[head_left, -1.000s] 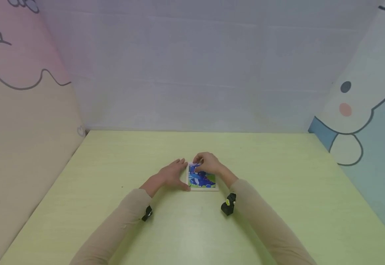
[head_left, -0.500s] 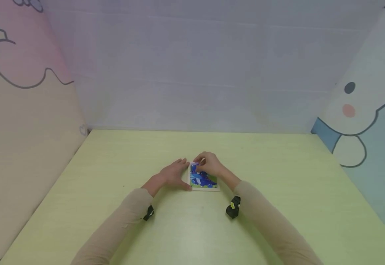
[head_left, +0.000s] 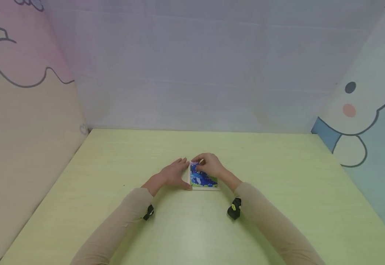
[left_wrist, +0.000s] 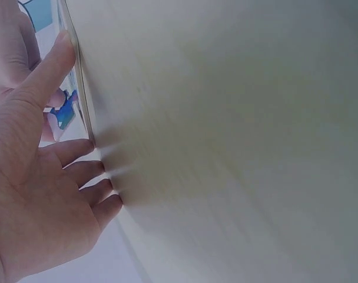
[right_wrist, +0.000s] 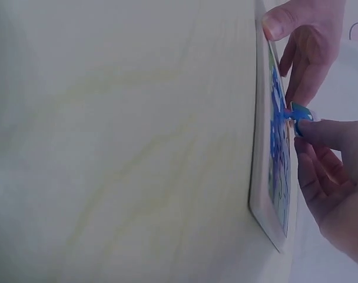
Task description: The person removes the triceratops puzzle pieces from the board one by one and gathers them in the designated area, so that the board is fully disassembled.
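Observation:
A small square jigsaw puzzle board (head_left: 205,189) with a pale rim and a blue dinosaur-like picture lies on the table. My left hand (head_left: 174,173) is spread along its left side, thumb on the near left corner and fingertips by the far left one. In the right wrist view, my right hand (right_wrist: 338,183) pinches a blue jigsaw piece (right_wrist: 304,112) between thumb and fingers. The piece stands tilted up from the picture, its lower end right at the board's surface. From above, my right hand (head_left: 211,165) covers the board's upper right part.
The pale yellow-green table (head_left: 278,176) stretches out on all sides of the board. A greyish-white back wall (head_left: 179,73) rises behind it, with cartoon-printed panels at left and right. Each wrist carries a small black camera (head_left: 234,209).
The head view has shifted a little, so the scene sits slightly further right. My right fingertips have moved slightly left along the board's far edge. The left hand keeps its place on the board.

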`<action>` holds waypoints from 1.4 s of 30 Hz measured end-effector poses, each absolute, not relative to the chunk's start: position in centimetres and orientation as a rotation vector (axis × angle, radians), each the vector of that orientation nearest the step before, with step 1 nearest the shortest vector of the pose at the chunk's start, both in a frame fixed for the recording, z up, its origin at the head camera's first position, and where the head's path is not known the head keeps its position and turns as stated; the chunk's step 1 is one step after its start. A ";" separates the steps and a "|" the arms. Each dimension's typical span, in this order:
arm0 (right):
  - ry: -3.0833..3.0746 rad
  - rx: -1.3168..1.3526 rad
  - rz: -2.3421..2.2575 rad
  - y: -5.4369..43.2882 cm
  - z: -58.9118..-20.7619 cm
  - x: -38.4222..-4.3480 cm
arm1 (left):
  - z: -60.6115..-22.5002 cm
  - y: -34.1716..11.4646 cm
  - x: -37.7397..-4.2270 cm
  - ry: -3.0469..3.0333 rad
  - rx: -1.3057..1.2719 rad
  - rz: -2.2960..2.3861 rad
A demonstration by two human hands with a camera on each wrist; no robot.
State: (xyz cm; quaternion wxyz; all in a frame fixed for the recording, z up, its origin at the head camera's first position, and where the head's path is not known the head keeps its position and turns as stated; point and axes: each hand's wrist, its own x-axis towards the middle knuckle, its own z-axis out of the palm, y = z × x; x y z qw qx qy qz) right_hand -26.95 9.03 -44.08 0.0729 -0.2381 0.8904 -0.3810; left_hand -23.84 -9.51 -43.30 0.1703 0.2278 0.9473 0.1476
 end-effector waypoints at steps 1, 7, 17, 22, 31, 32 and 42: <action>2.665 -0.722 -1.164 9.0 -44.1 -26.9 | -43.3 -9.5 -23.8 2.690 0.643 0.416; 2.572 -0.736 -1.301 9.4 -43.8 -27.0 | -43.4 -9.5 -24.0 2.685 0.624 0.417; 2.506 -0.564 -1.371 12.7 -42.4 -27.3 | -43.6 -9.4 -24.0 2.675 0.600 0.409; 2.510 -0.511 -1.393 15.6 -42.1 -27.0 | -43.5 -9.5 -23.8 2.683 0.612 0.422; 2.545 -0.456 -1.350 20.4 -42.5 -26.9 | -43.3 -9.6 -23.5 2.683 0.617 0.427; 2.543 -0.449 -1.345 20.8 -42.6 -26.9 | -43.3 -9.6 -23.4 2.682 0.616 0.430; 2.572 -0.424 -1.222 21.9 -44.1 -27.1 | -43.4 -9.6 -23.4 2.685 0.614 0.435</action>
